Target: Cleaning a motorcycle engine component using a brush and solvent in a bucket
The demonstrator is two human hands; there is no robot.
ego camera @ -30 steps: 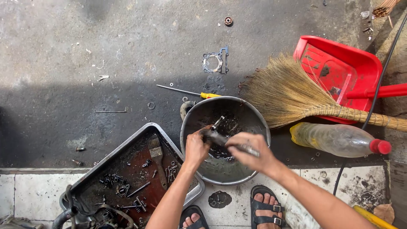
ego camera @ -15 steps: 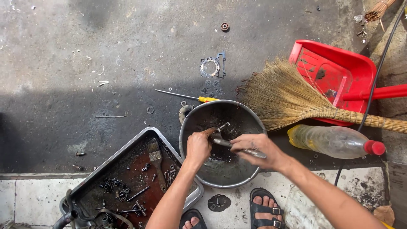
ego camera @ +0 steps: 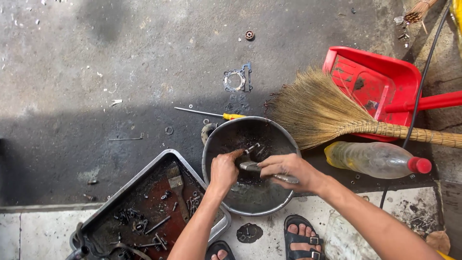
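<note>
- Right hand [ego camera: 288, 169] has its fingers [ego camera: 269, 169] curled shut around a metal rod-like part [ego camera: 267, 171]. The part's long axis runs roughly left-right, tipped a bit so the right end sits nearer to the person and pokes out past the knuckles.
- Left hand [ego camera: 224, 169] is closed too, fingers pinched at the left end of that same part, with one finger pointing far-right into the bowl. Can't really tell if it's holding a small brush or rag or just its end of the part; it's too dark in there.
- So both hands meet on the part. The right hand covers the middle, the left hand works the left tip. It's held just above the middle of the bowl, not lying in it.
- The metal bowl [ego camera: 219, 139] is round, grimy, with dark liquid and a few small bolts [ego camera: 254, 148] at the far side.
- Near-left of the bowl, touching it: a metal tray [ego camera: 144, 171] with a paintbrush [ego camera: 175, 180] and loose oily bits.
- Far side on the concrete floor [ego camera: 96, 72]: a screwdriver [ego camera: 211, 113] with a yellow handle, a flat gasket [ego camera: 237, 79] and a small bearing [ego camera: 249, 34].
- Right side: a straw broom [ego camera: 317, 110] lying over a red dustpan [ego camera: 375, 77], and a plastic bottle [ego camera: 370, 159] on its side with a red cap.
- Sandalled feet [ego camera: 301, 238] at the near edge.
</note>
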